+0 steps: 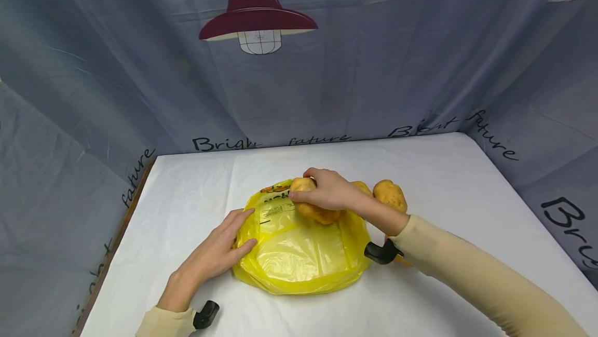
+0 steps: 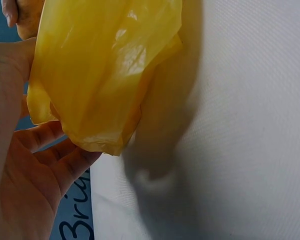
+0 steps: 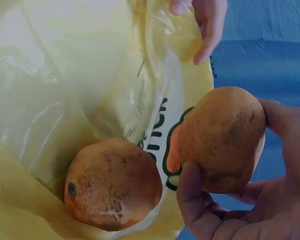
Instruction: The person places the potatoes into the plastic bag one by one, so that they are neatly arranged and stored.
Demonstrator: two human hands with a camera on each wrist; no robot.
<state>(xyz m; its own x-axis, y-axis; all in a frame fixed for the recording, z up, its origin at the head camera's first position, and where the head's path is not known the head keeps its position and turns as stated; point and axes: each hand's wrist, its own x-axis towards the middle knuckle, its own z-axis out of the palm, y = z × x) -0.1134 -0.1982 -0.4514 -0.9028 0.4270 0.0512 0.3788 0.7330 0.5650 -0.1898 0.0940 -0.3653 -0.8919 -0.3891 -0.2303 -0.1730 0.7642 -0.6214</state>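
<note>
In my right hand [image 1: 329, 190] I grip a potato [image 1: 302, 186], thumb and fingers round its sides, above the mouth of a yellow plastic bag [image 1: 299, 259]. The right wrist view shows this held potato [image 3: 222, 140] beside a second potato [image 3: 112, 185], which lies in the bag. My left hand [image 1: 224, 243] is at the bag's left rim with its fingers spread and fairly straight. In the left wrist view the bag film [image 2: 105, 75] covers the tips of that hand's thumb and fingers. Dark print and an orange picture mark the bag's inner far side.
To the right of the bag lies another potato [image 1: 390, 195], with one more [image 1: 362, 187] partly hidden behind my right forearm. A piece of something orange-yellow [image 1: 402, 260] shows below that wrist. The white-covered table [image 1: 196, 186] meets grey printed curtains [image 1: 374, 67] at the back and sides.
</note>
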